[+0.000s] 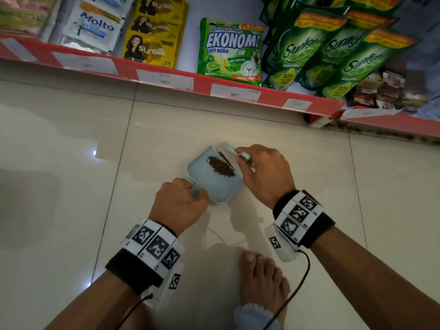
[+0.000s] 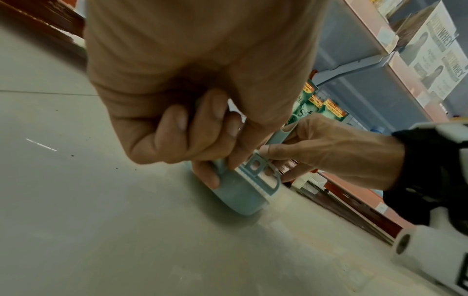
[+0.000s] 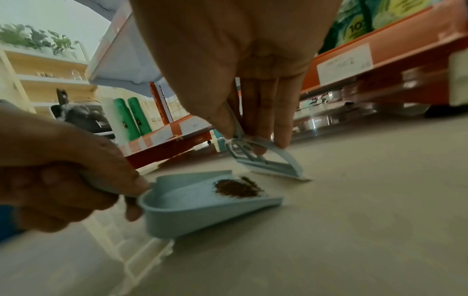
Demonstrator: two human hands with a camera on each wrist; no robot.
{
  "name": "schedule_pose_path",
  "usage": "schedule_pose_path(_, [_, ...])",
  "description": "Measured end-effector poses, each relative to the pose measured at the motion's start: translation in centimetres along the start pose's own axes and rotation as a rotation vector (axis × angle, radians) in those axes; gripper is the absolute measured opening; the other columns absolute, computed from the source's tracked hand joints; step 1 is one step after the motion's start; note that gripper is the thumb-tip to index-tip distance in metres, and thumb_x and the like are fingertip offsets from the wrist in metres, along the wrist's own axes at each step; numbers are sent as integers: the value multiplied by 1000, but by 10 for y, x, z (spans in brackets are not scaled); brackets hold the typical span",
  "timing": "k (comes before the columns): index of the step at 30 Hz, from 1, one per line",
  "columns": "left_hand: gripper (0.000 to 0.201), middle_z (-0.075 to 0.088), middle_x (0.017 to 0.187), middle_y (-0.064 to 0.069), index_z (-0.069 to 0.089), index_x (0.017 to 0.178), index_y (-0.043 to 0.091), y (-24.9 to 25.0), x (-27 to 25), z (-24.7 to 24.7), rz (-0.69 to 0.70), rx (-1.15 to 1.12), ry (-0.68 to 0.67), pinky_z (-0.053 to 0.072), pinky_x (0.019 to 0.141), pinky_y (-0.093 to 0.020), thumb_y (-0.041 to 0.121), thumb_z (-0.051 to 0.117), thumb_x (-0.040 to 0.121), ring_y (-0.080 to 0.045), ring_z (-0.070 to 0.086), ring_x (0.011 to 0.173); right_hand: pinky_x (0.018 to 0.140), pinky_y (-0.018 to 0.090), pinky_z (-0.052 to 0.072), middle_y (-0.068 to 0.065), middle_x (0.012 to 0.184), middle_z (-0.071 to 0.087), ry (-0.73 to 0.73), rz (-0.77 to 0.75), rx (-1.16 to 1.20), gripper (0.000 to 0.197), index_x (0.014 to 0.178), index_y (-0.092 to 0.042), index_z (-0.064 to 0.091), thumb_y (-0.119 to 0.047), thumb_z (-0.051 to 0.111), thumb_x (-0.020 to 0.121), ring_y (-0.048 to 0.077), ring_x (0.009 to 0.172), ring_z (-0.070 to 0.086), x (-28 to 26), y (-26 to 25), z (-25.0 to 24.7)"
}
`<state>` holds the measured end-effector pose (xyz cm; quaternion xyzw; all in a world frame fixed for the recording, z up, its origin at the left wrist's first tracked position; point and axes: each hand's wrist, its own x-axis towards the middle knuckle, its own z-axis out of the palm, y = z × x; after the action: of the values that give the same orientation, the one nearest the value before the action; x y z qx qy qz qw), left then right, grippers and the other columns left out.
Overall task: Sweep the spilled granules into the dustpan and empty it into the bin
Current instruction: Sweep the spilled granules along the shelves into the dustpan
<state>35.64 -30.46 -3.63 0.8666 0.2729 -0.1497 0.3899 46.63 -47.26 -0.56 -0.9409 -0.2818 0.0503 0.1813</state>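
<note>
Granules (image 1: 221, 166), dark brown and fine, lie in one small heap inside the pale blue dustpan (image 1: 214, 186), near its open lip, with a thin streak trailing off along that lip; the right wrist view shows the same heap (image 3: 236, 190) on the pan's floor (image 3: 192, 202). One dustpan rests on the cream floor tiles (image 1: 71, 186), roughly midway between the red shelf edge (image 1: 166, 77) and a bare foot (image 1: 262, 277), its lip on the tile and its back wall raised.

Left hand (image 1: 177, 206) is at the pan's near left corner, knuckles up, fingers curled round the short handle with the thumb laid on top; the left wrist view shows the fingertips (image 2: 177, 122) tucked under the palm.

Right hand (image 1: 264, 172) hovers just right of the pan's lip, palm down, pinching one small blue brush (image 1: 234, 152) between thumb and fingers; in the right wrist view the fingers (image 3: 281, 128) reach down straight and close together, and the brush head (image 3: 268, 164) sits low just beyond the lip, angled toward the heap.

Both wrists carry black bands with white marker blocks (image 1: 297, 214), two in all
</note>
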Motion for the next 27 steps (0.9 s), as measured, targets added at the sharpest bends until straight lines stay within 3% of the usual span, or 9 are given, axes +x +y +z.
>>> schedule_pose_path(3, [41,57,69,-9,52,72,7,1,0,1,-7,17,-1,42,61,-29,44,59,87,-30,59,72,65,38,57,-1,91,71,-25,-21,179,22,106,-20,71,-28,53,97,19,75,65,-9,-11,6])
schedule_pose_path(5, [41,55,65,-7,50,67,9,1,-1,1,-2,16,-5,42,60,-29,43,59,88,-30,59,69,66,35,59,-2,96,74,52,-7,289,22,109,-19,72,-26,57,95,14,80,68,-9,-14,4])
schedule_pose_path(9, [45,48,53,0,42,56,15,-2,-2,0,-1,-18,-21,33,49,-26,39,60,89,-20,50,55,60,38,57,2,84,72,184,8,193,17,98,-17,71,-22,56,95,18,68,66,5,-5,-7])
schedule_pose_path(13, [47,48,49,1,43,52,15,-3,-2,1,9,-23,-26,31,47,-25,37,60,90,-16,48,51,59,34,52,2,80,64,87,39,-2,21,96,-17,68,-26,49,98,23,66,60,12,3,-9])
schedule_pose_path(19, [48,47,49,2,44,51,14,-8,1,3,-13,-67,-28,30,48,-26,39,61,89,-16,47,50,71,40,55,4,94,70,-60,-48,209,22,106,-15,70,-25,52,98,22,78,65,-18,-28,11])
schedule_pose_path(23, [47,55,53,2,62,65,3,-18,0,5,9,-135,-4,37,49,-25,44,61,89,-13,53,52,66,41,59,6,94,72,89,-33,319,18,105,-15,71,-21,56,97,22,78,68,-12,-22,-2])
schedule_pose_path(27, [45,62,60,1,69,78,5,-29,-6,6,16,-166,32,41,54,-25,47,58,88,-11,53,55,62,38,58,6,89,74,238,-27,163,19,106,-17,72,-22,56,97,22,70,67,19,6,-18])
